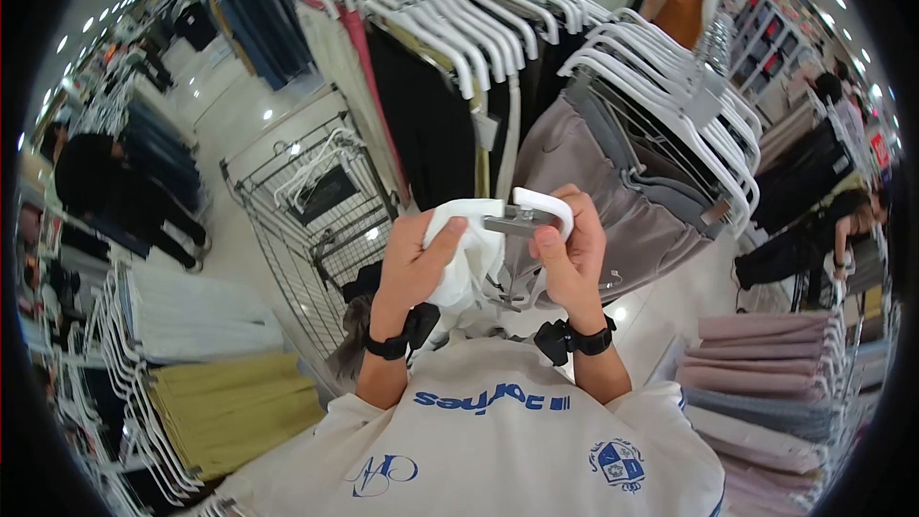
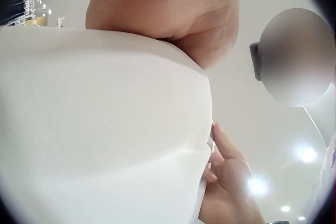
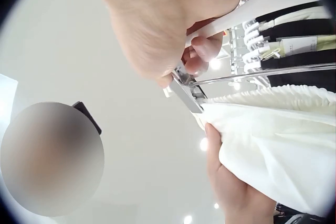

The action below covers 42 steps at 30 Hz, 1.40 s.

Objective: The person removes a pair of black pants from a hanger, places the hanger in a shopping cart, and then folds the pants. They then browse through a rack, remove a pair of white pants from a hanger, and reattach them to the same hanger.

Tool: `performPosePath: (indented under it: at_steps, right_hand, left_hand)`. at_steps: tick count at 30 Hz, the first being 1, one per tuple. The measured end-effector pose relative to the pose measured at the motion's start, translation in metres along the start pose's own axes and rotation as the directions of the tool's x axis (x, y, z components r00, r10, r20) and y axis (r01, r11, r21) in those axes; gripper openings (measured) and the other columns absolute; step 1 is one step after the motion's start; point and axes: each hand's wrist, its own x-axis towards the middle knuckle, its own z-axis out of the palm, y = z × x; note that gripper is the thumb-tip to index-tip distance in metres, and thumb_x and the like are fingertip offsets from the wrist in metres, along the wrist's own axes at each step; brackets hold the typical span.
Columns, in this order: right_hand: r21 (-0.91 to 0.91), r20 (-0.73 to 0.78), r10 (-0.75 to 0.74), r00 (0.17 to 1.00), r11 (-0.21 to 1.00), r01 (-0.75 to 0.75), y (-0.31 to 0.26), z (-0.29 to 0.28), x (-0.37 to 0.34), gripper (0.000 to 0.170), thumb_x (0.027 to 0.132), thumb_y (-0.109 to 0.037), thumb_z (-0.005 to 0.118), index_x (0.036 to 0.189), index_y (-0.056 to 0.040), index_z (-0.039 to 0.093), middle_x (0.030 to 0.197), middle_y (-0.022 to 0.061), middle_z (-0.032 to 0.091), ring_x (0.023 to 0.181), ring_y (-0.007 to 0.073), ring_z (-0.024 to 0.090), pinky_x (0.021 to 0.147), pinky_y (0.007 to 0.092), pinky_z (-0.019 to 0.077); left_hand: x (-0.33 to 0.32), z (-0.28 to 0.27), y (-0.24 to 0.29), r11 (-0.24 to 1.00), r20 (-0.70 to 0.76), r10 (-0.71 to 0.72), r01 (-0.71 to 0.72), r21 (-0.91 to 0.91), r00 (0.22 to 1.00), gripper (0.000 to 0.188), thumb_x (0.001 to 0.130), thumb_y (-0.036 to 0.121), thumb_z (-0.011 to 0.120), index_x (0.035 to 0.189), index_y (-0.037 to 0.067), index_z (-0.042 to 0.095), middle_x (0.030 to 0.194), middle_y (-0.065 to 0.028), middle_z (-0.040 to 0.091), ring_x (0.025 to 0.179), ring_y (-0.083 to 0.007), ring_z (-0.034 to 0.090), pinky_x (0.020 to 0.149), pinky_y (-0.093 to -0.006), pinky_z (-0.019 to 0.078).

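Between my two hands is a white garment (image 1: pixel 469 268) with a gathered elastic waistband, seen closely in the right wrist view. My left hand (image 1: pixel 407 263) grips the garment near its waistband, thumb on top. With thumb and fingers, my right hand (image 1: pixel 574 254) pinches the grey metal clip (image 3: pixel 185 95) at the end of a white hanger (image 3: pixel 257 4). A thin metal rod (image 3: pixel 262 74) runs from the clip alongside the waistband. The waistband's corner lies at the clip's edge. White fabric (image 2: pixel 100 108) fills much of the left wrist view.
Ahead stands a rack of trousers on white hangers (image 1: pixel 450 29), with grey trousers (image 1: pixel 574 153) at its right. A wire cart (image 1: pixel 306 220) holding loose hangers is at the left. Folded olive trousers (image 1: pixel 235 412) and pink ones (image 1: pixel 761 349) hang nearby. Other people (image 1: pixel 105 182) stand farther off.
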Motion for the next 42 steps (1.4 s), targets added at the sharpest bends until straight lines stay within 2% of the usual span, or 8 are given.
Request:
performPosePath:
  at_steps: [12, 17, 22, 23, 31, 34, 37, 42]
  right_hand:
    - [-0.088, 0.049, -0.133, 0.99, 0.987, 0.137, -0.019, -0.029, 0.011, 0.027, 0.093, -0.017, 0.068, 0.108, -0.0018, 0.052, 0.092, 0.0014, 0.046, 0.069, 0.0062, 0.037, 0.062, 0.0217, 0.0325]
    - [-0.124, 0.15, -0.219, 0.964, 0.963, 0.238, -0.034, -0.026, 0.022, 0.032, 0.086, -0.015, 0.075, 0.111, 0.0005, 0.06, 0.095, 0.0033, 0.052, 0.068, 0.0064, 0.041, 0.061, 0.0223, 0.0347]
    - [-0.216, 0.365, -0.2, 0.909, 0.932, 0.292, -0.044, 0.007, 0.033, 0.039, 0.08, -0.025, 0.08, 0.106, 0.0019, 0.067, 0.096, 0.0135, 0.066, 0.085, 0.0245, 0.064, 0.074, 0.0329, 0.0494]
    - [-0.2, 0.425, -0.195, 0.884, 0.932, 0.302, -0.041, 0.014, 0.034, 0.038, 0.079, -0.022, 0.08, 0.105, 0.0016, 0.067, 0.097, 0.0141, 0.067, 0.084, 0.0275, 0.065, 0.074, 0.0337, 0.0512]
    - [-0.236, 0.602, -0.043, 0.798, 0.944, 0.229, -0.022, 0.056, 0.015, 0.038, 0.079, -0.024, 0.081, 0.108, -0.0036, 0.068, 0.091, 0.0064, 0.063, 0.058, 0.0181, 0.054, 0.05, 0.0288, 0.0409]
    - [-0.289, 0.519, 0.105, 0.848, 0.956, 0.058, -0.021, 0.055, 0.011, 0.042, 0.077, -0.022, 0.082, 0.111, -0.0024, 0.067, 0.1, 0.0089, 0.065, 0.069, 0.0211, 0.061, 0.061, 0.0287, 0.0486]
    - [-0.391, 0.227, -0.076, 0.971, 0.906, 0.162, -0.026, 0.052, 0.001, 0.046, 0.076, -0.014, 0.08, 0.117, 0.0012, 0.063, 0.115, 0.0168, 0.064, 0.102, 0.0309, 0.065, 0.09, 0.0355, 0.0502]
    - [-0.412, 0.283, -0.04, 0.958, 0.897, 0.159, 0.005, -0.008, -0.041, 0.041, 0.077, -0.011, 0.078, 0.114, -0.0005, 0.064, 0.113, 0.0146, 0.064, 0.099, 0.0319, 0.064, 0.087, 0.0388, 0.052]
  left_hand:
    - [-0.001, -0.006, -0.007, 0.997, -0.349, -0.05, 0.026, -0.072, 0.936, 0.028, 0.099, 0.022, 0.06, 0.089, -0.003, 0.069, 0.07, 0.0038, 0.061, 0.062, -0.0027, 0.049, 0.055, -0.0223, 0.0396]
    - [0.003, -0.003, -0.016, 0.98, -0.003, -0.18, 0.18, 0.09, 0.984, 0.028, 0.097, 0.023, 0.063, 0.095, -0.004, 0.072, 0.069, -0.0025, 0.068, 0.059, -0.0055, 0.059, 0.053, -0.0241, 0.0452]
    - [-0.005, 0.038, -0.051, 0.995, 0.367, -0.03, -0.006, 0.097, 0.93, 0.024, 0.091, 0.017, 0.067, 0.105, -0.002, 0.066, 0.093, -0.0039, 0.067, 0.088, -0.0143, 0.061, 0.08, -0.0308, 0.0502]
    - [-0.017, 0.051, -0.05, 0.786, 0.259, -0.315, 0.404, -0.469, 0.913, 0.022, 0.091, 0.018, 0.066, 0.101, -0.002, 0.066, 0.087, -0.002, 0.065, 0.089, -0.0157, 0.061, 0.083, -0.0315, 0.0488]
    - [-0.019, 0.038, -0.07, 0.929, 0.275, -0.182, 0.257, -0.267, 0.944, 0.024, 0.093, 0.02, 0.065, 0.104, -0.001, 0.067, 0.089, -0.0031, 0.067, 0.088, -0.0142, 0.061, 0.082, -0.0294, 0.0487]
    - [-0.016, 0.038, -0.083, 0.965, 0.314, -0.125, 0.189, -0.183, 0.941, 0.024, 0.094, 0.02, 0.065, 0.106, -0.001, 0.068, 0.09, -0.0035, 0.068, 0.088, -0.0136, 0.062, 0.081, -0.0285, 0.0487]
    - [-0.013, 0.037, -0.095, 0.987, 0.354, -0.076, 0.12, -0.103, 0.932, 0.025, 0.095, 0.021, 0.064, 0.108, 0.0, 0.068, 0.091, -0.0039, 0.068, 0.088, -0.013, 0.062, 0.08, -0.0276, 0.0487]
    - [-0.01, 0.034, -0.095, 0.999, 0.402, -0.035, 0.036, 0.004, 0.915, 0.026, 0.096, 0.022, 0.064, 0.11, 0.0, 0.069, 0.092, -0.0045, 0.069, 0.087, -0.0121, 0.062, 0.079, -0.0263, 0.0487]
